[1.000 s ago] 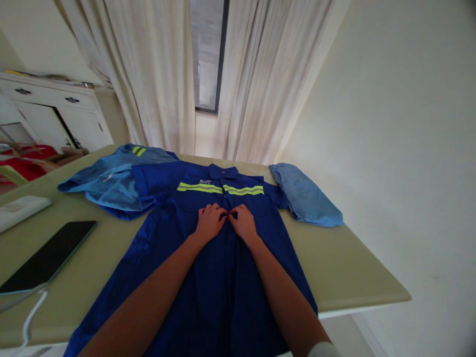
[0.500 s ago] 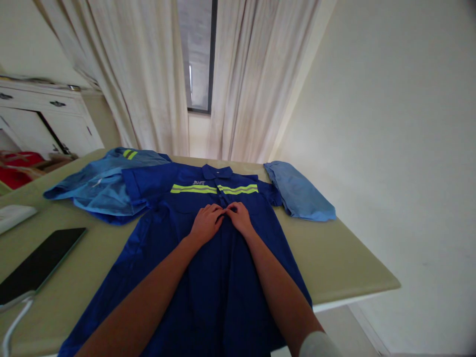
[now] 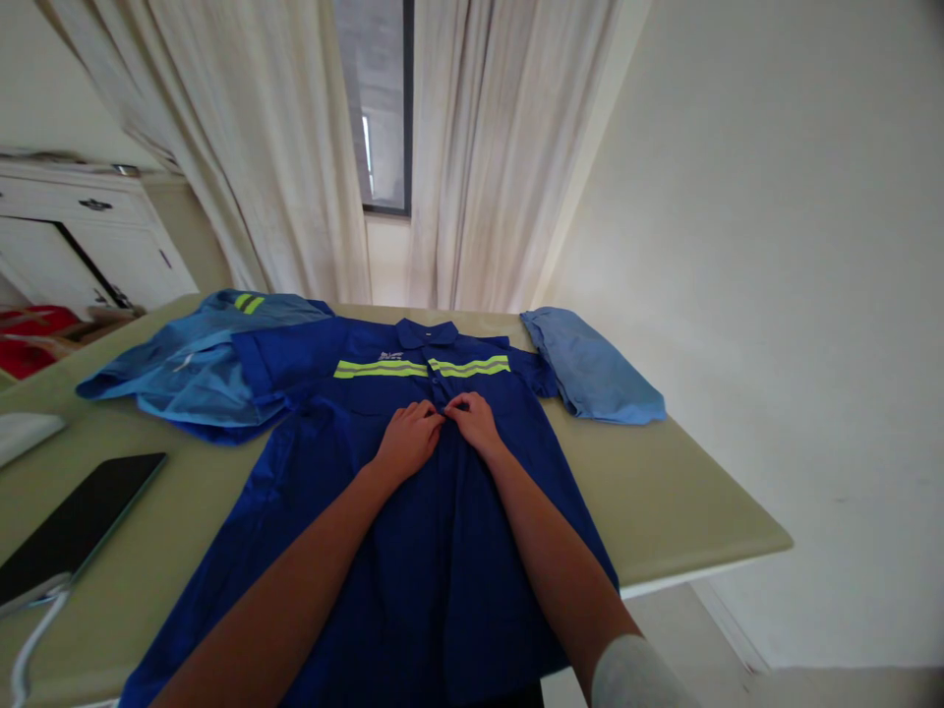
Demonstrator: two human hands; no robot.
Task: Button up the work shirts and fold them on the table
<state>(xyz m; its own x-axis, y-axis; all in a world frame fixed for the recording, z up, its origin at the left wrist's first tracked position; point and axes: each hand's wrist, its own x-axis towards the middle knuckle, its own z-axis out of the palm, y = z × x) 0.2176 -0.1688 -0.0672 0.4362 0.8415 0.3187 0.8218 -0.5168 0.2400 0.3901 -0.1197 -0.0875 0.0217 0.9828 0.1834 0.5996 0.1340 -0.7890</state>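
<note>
Over a green tabletop point(image 3: 685, 511), the left hand point(image 3: 407, 441) and right hand point(image 3: 476, 423) pinch a blue shirt point(image 3: 420, 551) between their fingers point(image 3: 426, 411).

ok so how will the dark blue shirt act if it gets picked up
The shirt is probably floppy, as its cloth is creased. It may sag at the bottom, since it seems to overhang the table. Its collar might hold shape, as its edges look crisp.

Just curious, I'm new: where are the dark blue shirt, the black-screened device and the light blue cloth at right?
Dark blue shirt point(image 3: 442, 526): head view, on its lower front.
Black-screened device point(image 3: 81, 521): head view, on its screen.
Light blue cloth point(image 3: 594, 369): head view, middle of its upper surface.
</note>
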